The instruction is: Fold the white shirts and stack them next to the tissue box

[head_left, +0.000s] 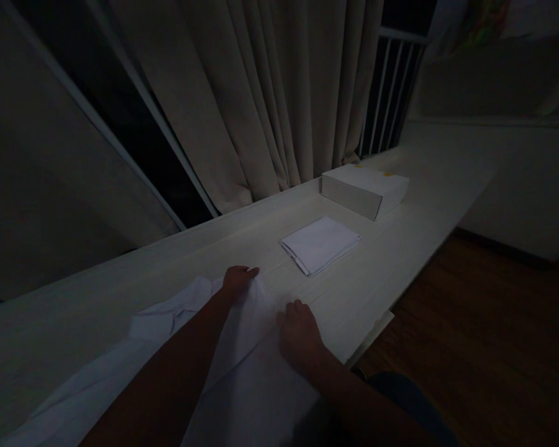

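Observation:
A large white cloth (256, 388), possibly a garment, spreads over the near part of the counter in loose folds. My left hand (238, 282) pinches its far edge, thumb pointing right, and the fabric is drawn up into creases there. Closer to me and further right, my right hand (300, 335) has its fingers curled in on the cloth's right edge and is slightly blurred. Past both hands lies a flat, neatly folded white cloth (321, 244), which neither hand touches. My left forearm covers part of the large cloth.
A white box (366, 189) with small yellow marks stands further along the long white counter (428, 192). Beige curtains (279, 93) hang behind the counter, with a barred railing (391, 93) beside them. Wooden floor (484, 335) lies to the right. The room is dim.

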Demonstrator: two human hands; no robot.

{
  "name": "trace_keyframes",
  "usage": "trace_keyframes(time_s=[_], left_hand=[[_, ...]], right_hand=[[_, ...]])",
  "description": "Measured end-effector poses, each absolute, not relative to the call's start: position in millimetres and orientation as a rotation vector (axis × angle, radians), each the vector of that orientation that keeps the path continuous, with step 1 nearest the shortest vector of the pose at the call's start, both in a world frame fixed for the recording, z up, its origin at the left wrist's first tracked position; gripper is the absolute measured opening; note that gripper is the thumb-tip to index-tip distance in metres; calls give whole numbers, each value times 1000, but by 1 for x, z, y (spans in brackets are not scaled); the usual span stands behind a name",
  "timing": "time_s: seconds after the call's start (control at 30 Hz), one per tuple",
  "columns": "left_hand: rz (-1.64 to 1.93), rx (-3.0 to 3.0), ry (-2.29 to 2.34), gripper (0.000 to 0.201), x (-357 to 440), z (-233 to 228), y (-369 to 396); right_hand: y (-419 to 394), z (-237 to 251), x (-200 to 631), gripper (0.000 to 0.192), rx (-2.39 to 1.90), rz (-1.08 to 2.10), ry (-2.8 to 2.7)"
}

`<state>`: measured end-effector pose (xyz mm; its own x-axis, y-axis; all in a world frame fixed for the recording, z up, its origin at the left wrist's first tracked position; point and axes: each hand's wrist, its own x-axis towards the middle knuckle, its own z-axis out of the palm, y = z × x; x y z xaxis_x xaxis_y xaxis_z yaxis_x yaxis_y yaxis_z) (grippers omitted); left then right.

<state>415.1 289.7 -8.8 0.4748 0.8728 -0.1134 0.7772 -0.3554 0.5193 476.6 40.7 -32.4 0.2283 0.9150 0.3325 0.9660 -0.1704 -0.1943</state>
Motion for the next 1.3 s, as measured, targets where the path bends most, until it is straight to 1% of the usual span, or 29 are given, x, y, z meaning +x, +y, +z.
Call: trace_keyframes(time_s=[0.07,0.13,0.23,0.3,0.43,0.53,0.63,0.73,0.8,0.87,0.93,1.0,1.17,1.3], left_hand=[[249,2182,1341,48,410,-9,290],[253,2168,1309,52,402,-6,292],[239,2180,1277,47,387,2,296],[230,2217,1276,45,380,3,298],[295,2343,1340,27,378,-4,294],[388,2421,1395,25,385,-8,283],[538,2530,1382,34,390,-9,262],[634,2722,1139,40,389,-13,239],[514,2845,892,44,387,-20,226],[333,2921,782,50,385,-30,217],[206,2969,829,59,385,-37,214],[143,2974,932,62,389,-39,215],[104,2937,1041,67,399,-31,212],[210,2878,1144,68,395,-22,200]], right_hand=[[41,-28,478,15,-2169,-166,-1707],[41,-22,476,20,-2115,-160,-1704],[40,-17,467,37,-1916,-209,-1776],[39,-19,458,43,-1866,-209,-1825],[36,-30,444,45,-2063,-131,-1799],[34,-35,442,43,-2119,-121,-1788],[35,-33,443,43,-2102,-117,-1761],[38,-28,442,50,-2026,-124,-1721],[40,-28,439,58,-1958,-105,-1722],[40,-32,435,68,-1950,-48,-1715],[39,-38,431,76,-2004,21,-1692],[37,-45,427,80,-2052,62,-1675],[35,-47,422,76,-2091,42,-1660],[36,-45,422,74,-2088,10,-1701]])
